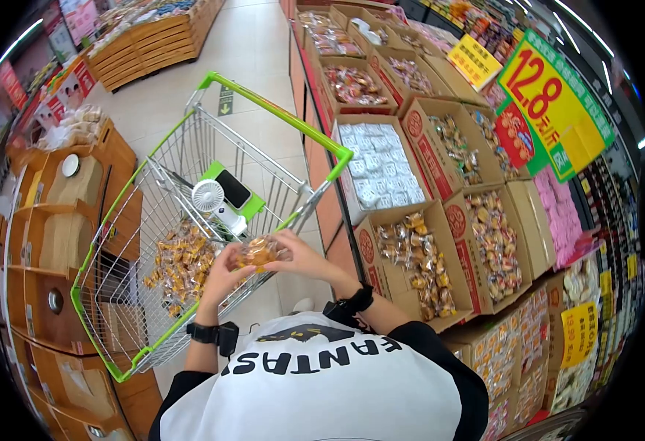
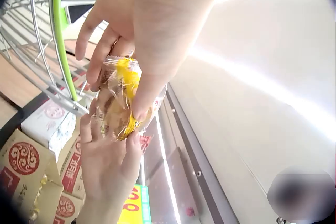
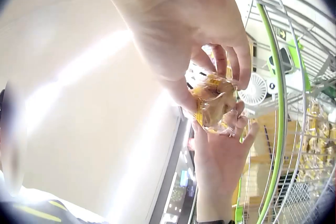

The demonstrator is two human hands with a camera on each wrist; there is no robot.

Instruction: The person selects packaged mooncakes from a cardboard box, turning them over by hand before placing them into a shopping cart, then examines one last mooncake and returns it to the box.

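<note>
Both hands hold clear-wrapped, golden-brown pastries [image 1: 262, 251] above the near end of a shopping cart [image 1: 146, 353]. My left hand [image 1: 223, 283] grips them from the left, its thumb pressed on the yellow-printed wrapper [image 2: 128, 79] in the left wrist view. From the other side my right hand [image 1: 302, 257] pinches them between thumb and fingers; the right wrist view shows the crinkled pack [image 3: 216, 103] between the two hands. How many pieces are held I cannot tell. Below, a heap of similar wrapped pastries [image 1: 183, 261] lies in the cart.
A white handheld fan [image 1: 208, 197] and a dark phone [image 1: 233, 189] sit on the cart's green panel. Cardboard boxes of wrapped snacks [image 1: 418, 257] line the right side under a yellow price sign [image 1: 550, 103]. Wooden shelves [image 1: 58, 250] stand at left.
</note>
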